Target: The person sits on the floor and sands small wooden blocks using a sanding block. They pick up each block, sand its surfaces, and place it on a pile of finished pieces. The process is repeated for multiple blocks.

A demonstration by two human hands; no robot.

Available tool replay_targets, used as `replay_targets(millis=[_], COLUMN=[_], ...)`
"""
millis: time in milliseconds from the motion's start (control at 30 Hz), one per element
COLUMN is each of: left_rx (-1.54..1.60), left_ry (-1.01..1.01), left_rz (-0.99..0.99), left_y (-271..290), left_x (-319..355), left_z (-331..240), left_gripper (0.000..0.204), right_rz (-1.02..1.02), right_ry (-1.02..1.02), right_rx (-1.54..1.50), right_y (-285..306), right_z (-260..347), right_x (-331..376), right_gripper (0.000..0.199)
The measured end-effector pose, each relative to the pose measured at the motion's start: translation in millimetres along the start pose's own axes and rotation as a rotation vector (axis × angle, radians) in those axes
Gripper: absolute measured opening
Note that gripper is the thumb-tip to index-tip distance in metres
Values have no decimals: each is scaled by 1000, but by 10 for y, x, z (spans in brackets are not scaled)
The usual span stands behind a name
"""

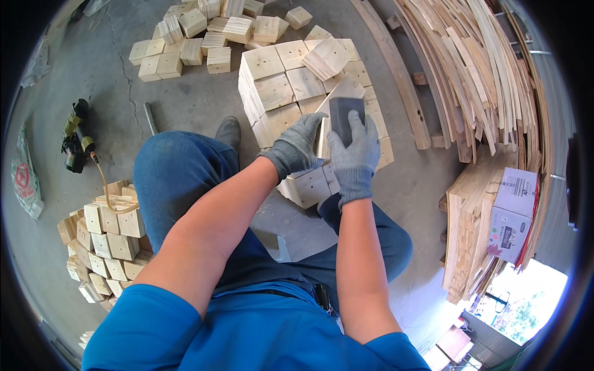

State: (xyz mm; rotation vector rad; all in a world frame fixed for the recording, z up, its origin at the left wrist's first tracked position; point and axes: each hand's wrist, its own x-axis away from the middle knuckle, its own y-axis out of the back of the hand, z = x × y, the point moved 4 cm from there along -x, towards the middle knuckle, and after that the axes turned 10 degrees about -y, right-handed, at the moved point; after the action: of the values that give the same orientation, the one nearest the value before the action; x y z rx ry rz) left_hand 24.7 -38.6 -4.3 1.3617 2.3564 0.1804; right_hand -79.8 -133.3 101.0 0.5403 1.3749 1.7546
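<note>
Both my hands wear grey knit gloves. My right hand [356,151] grips a dark grey sanding block [345,117] and presses it against a pale wooden block [322,137]. My left hand [298,143] holds that wooden block from its left side. Just beyond my hands stands a stack of square wooden blocks [272,86], arranged in rows. A further light wooden block [306,185] sits under my hands, above my knees.
Loose wooden blocks [198,37] lie scattered at the far left on the concrete floor. Another pile of blocks [105,241] sits at my left, with a nail gun [75,139] and hose beside it. Thin wooden strips [470,74] and stacked boards [470,229] fill the right.
</note>
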Motion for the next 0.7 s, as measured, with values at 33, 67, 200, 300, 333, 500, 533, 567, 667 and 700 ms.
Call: replay_targets(millis=[33,67,200,300,333,500,533,567,667,700], left_rx=[-26,-51,-38,-21,-14,-60,-60,-61,-23,4], left_ry=[4,7,18,28,30,18,6,-5,25,38], left_rz=[0,-1,13,23,18,17,1,-15,-23,-19], left_y=[8,19,27,25,16,37,38,31,22,14], left_x=[6,11,7,-17,-19,9,1,-14,24,13], left_z=[11,25,17,-43,-28,-33,-35,-40,0,-7], left_gripper=[101,101,100,98,98,95,95,96,98,99], right_rz=[3,7,22,10,7,-1,-7,-46,2,18], right_ry=[9,18,65,61,62,41,33,62,16,-12], right_rx=[-4,-8,-7,-20,-27,-18,-9,13,-19,6], right_y=[35,71,211,258,260,225,185,141,37,36], right_z=[9,15,-91,-192,-194,-89,-61,-30,118,161], right_x=[127,262,805,1062,1088,817,690,539,16,-135], right_gripper=[70,70,74,74,74,71,71,70,66,66])
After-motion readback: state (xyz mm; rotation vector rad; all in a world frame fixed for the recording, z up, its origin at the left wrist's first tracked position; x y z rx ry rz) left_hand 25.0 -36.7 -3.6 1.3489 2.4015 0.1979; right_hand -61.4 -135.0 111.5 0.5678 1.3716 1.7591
